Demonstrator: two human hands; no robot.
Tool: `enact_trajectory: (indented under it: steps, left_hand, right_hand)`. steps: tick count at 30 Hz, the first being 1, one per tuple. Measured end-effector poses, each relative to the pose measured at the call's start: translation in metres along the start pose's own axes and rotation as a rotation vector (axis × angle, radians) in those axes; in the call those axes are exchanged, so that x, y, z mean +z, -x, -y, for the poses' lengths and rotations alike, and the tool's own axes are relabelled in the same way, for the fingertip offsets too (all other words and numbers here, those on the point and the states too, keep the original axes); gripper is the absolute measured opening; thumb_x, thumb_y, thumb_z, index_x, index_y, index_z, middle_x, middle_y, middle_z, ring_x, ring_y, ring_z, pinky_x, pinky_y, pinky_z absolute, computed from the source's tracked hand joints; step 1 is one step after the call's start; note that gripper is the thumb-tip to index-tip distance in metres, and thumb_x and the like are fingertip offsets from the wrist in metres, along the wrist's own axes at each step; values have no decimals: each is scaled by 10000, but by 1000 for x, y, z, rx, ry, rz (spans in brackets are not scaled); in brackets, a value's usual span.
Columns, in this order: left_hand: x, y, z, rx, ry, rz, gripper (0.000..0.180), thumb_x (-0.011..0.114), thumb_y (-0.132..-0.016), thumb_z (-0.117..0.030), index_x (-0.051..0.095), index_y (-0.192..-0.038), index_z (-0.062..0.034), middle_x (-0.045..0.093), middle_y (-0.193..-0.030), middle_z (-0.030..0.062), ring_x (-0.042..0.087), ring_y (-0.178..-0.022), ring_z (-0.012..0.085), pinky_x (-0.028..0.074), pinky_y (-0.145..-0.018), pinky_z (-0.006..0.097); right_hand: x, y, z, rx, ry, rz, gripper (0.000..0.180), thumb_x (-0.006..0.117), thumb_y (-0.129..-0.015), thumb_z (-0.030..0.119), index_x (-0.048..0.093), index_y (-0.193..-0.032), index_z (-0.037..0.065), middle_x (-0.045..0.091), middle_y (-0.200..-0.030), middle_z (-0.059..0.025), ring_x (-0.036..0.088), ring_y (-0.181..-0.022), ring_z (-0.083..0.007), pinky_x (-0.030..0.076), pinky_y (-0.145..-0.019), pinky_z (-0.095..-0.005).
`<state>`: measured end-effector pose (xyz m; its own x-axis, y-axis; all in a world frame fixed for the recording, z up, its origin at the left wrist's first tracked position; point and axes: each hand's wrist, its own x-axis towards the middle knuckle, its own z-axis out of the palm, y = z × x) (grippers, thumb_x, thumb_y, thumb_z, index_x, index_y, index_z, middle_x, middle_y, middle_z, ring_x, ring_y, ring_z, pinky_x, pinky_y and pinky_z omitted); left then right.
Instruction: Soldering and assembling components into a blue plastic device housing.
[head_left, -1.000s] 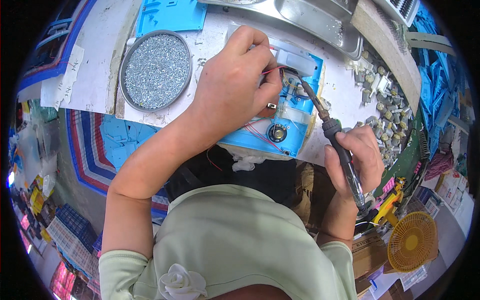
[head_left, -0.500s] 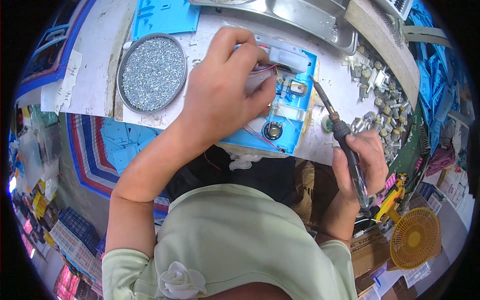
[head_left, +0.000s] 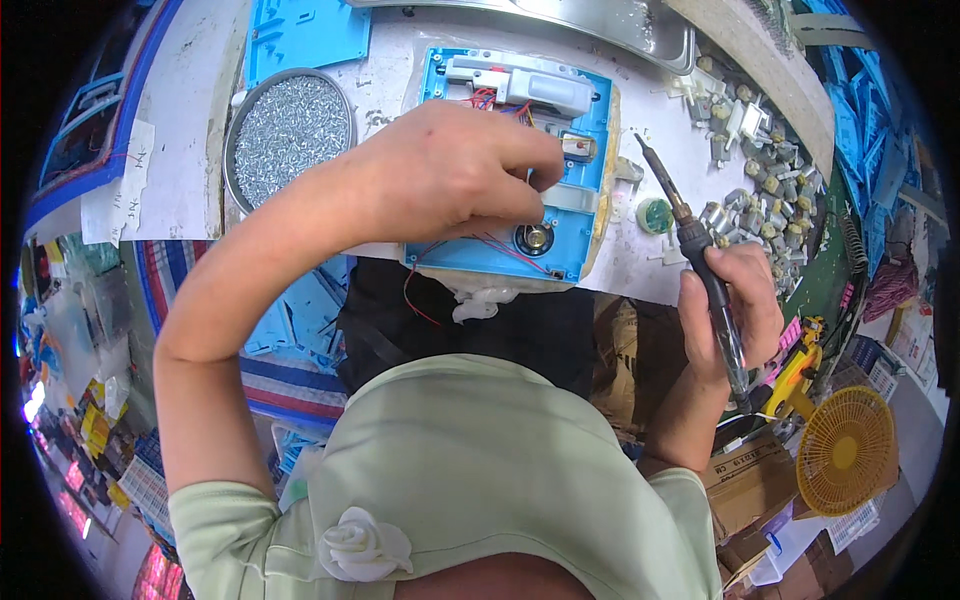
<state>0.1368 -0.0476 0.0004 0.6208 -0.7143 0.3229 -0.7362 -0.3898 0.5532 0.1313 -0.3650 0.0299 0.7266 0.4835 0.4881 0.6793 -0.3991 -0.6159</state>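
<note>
Fingers [head_left: 530,165] of left hand [head_left: 450,175] pressing blue panel [head_left: 590,190] beneath.

Left hand [head_left: 450,175] on blue plastic housing [head_left: 590,150]; soldering iron [head_left: 700,270] in right hand [head_left: 735,315].

The plastic housing [head_left: 575,215] under the left hand [head_left: 450,175] is bright blue, with a pale grey block [head_left: 520,82] at its far end and thin red wires [head_left: 483,97] across it. To its left a round tin [head_left: 288,125] glitters with silver screws, and the soldering iron [head_left: 700,275] on the right is black. Near right, a small fan [head_left: 845,450] is yellow-orange; the person's top [head_left: 480,470] is pale green with a white fabric rose [head_left: 365,545].
</note>
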Motion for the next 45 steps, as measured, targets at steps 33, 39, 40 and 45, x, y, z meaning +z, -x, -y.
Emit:
enact_trajectory:
  steps: [33, 39, 40, 45]
  left_hand:
    - [-14, -26, -12, -28, -181, 392, 130, 706, -815, -140, 704, -916, -58, 612, -1160, 73, 663, -983, 261, 590, -757, 387]
    - [-8, -15, 5, -12, 9, 263, 168, 726, -818, -91, 631, -951, -55, 603, -1141, 80, 664, -957, 280, 571, -741, 394]
    - [-7, -12, 6, -13, 45, 219, 169, 724, -823, -86, 617, -951, -57, 602, -1131, 82, 664, -947, 287, 567, -737, 395]
    - [5, -10, 3, -137, 124, 48, 152, 716, -839, -78, 600, -937, -70, 602, -1083, 89, 655, -887, 312, 547, -748, 402]
  right_hand:
    - [-2, -4, 3, 7, -8, -56, 354, 826, -758, -29, 653, -1066, -19, 693, -821, -135, 628, -687, -247, 489, -626, -337]
    - [4, -9, 6, 0, -29, -50, 370, 838, -750, -19, 663, -1076, -6, 678, -806, -128, 621, -692, -250, 488, -630, -339]
    - [5, -10, 7, -7, -28, -43, 373, 839, -749, -19, 664, -1078, -5, 676, -805, -126, 620, -695, -250, 489, -630, -342]
    - [8, -12, 9, -35, -30, -46, 372, 838, -746, -17, 661, -1073, -10, 661, -779, -124, 610, -677, -248, 481, -622, -345]
